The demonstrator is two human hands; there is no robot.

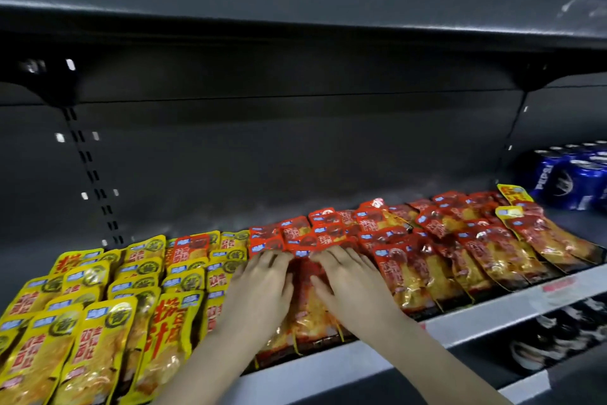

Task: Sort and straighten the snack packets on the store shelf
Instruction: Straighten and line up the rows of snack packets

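Red packets (407, 268) on shelf (492, 316)
Left hand (262, 283) and right hand (349, 283) press them flat, fingers straight, gripping nothing.

The left hand (262, 286) and right hand (351, 283) cover red packets (305, 306) beneath; blue cans (571, 181) leave the right edge.

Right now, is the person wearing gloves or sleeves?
No. The left hand and right hand are bare: no gloves, rings or watch show. The left forearm and right forearm are bare too, no sleeve in view.
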